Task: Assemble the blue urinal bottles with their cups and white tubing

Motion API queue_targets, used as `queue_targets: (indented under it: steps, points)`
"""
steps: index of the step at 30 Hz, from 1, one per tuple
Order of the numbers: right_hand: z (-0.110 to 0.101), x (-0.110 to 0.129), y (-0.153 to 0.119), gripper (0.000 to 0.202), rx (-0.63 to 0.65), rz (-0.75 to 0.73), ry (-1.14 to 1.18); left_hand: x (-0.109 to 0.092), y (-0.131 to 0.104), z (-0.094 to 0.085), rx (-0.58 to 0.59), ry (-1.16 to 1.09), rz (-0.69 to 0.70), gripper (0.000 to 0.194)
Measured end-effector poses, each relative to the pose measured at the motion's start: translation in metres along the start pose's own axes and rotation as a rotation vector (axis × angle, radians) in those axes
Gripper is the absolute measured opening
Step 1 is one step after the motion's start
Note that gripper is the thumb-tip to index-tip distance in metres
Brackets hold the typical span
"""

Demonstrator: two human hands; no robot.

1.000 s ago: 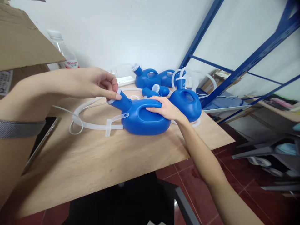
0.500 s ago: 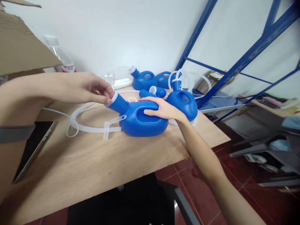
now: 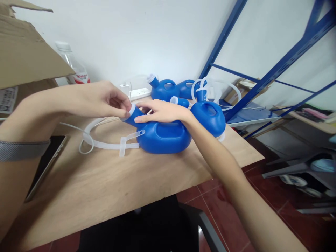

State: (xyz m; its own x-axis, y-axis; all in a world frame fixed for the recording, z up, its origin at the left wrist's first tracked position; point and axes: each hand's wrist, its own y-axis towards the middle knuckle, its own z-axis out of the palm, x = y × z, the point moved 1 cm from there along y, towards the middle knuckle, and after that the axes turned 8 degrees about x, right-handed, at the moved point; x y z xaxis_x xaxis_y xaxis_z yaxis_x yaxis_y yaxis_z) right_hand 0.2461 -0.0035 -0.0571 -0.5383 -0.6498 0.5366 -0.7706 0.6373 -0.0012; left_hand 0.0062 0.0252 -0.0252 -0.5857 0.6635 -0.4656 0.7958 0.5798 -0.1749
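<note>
A blue plastic urinal bottle [image 3: 168,144] with a moulded handle lies in front of me, its slanted neck pointing up and left. My left hand [image 3: 105,99] pinches the white rim [image 3: 132,110] at the mouth of that neck. My right hand [image 3: 164,111] is closed over the base of the neck, thumb on the near side and fingers on the far side; its fingertips are partly hidden. A translucent hose [image 3: 110,145] curves leftward from beside the bottle, and a clear strap [image 3: 131,135] runs from the bottle to a loop on the hose.
More blue bottles [image 3: 210,120] [image 3: 164,93] stand behind, with a small blue part [image 3: 183,102] between them. A power strip [image 3: 140,93], plastic bottle [image 3: 72,64], cardboard box [image 3: 28,52] and dark flat device [image 3: 48,157] surround the wooden table [image 3: 105,190]. Blue shelving [image 3: 270,73] rises right.
My right hand has shifted left from the bottle's handle to its neck. The left hand stays at the white rim. The view has moved slightly.
</note>
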Motion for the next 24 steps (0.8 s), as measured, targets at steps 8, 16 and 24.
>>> queue_targets:
  steps: [8, 16, 24]
  points:
    - [-0.0007, 0.0023, -0.0005, 0.047, 0.074, -0.013, 0.048, -0.0030, -0.0018, -0.0014, -0.092, 0.040, -0.031, 0.039]
    - [-0.0007, -0.0001, 0.0019, 0.044, 0.082, 0.004, 0.059, 0.0014, -0.0001, 0.0013, 0.042, -0.026, 0.022, 0.025]
    - [0.0001, 0.0005, 0.0002, 0.044, 0.063, 0.011, 0.053, 0.0027, 0.0037, 0.0052, 0.109, -0.101, 0.064, 0.022]
